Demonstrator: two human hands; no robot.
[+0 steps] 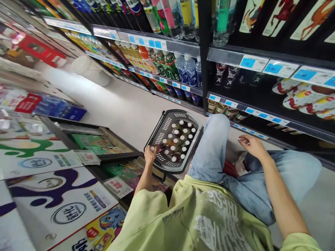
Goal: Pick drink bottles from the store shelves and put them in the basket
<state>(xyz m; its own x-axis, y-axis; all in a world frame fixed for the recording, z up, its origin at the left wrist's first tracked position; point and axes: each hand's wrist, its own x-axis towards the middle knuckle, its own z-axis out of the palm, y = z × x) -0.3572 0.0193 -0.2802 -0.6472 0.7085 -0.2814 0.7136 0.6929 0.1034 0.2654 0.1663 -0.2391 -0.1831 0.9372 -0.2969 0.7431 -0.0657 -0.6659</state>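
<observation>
A grey-black shopping basket (167, 126) stands on the floor in front of my left knee. Inside it are several upright bottles (182, 137) with white caps, some dark and some amber. My left hand (150, 154) is at the basket's left rim, its fingers closed around a small bottle (158, 149); a white cap and a bit of red show, and the rest is hidden. Over my bent right leg hangs my right hand (250, 145), fingers loosely curled and apart, with nothing visible in it. It is nearest to the lower drink shelves.
Drink shelves (183, 45) with price tags run along the right and far side. Stacked cartons (65, 205) and a low display with green boxes (95, 143) stand at the left. Farther off are a white bucket (91, 71) and a red crate (39, 48).
</observation>
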